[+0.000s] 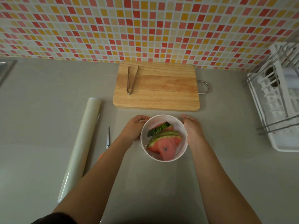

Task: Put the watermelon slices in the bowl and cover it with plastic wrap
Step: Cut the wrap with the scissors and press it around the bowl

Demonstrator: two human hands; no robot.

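- Two hands cupped the white bowl (163, 118) of watermelon slices (165, 143) on the tabletop (48, 126): left hand (135, 128) at nine o'clock, right hand (192, 128) at three o'clock, fingers curled on its sides.
- Plastic wrap (179, 135) lay over the bowl.
- Roll (82, 143) and scissors (108, 138) lay at nine o'clock; cutting board (161, 88) with tongs (131, 79) at twelve.

1. You stand at a grey surface (48, 88) under a wall of small coloured tiles.
2. A wooden cutting board (161, 92) lies at the back, with metal tongs (131, 80) on top.
3. A white bowl (181, 152) of watermelon slices (165, 145) sits just in front of the board.
4. A long roll of plastic wrap (80, 147) lies on your left.
5. Scissors (108, 138) lie between the roll and the bowl.
6. A white dish rack (279, 101) stands on your right.
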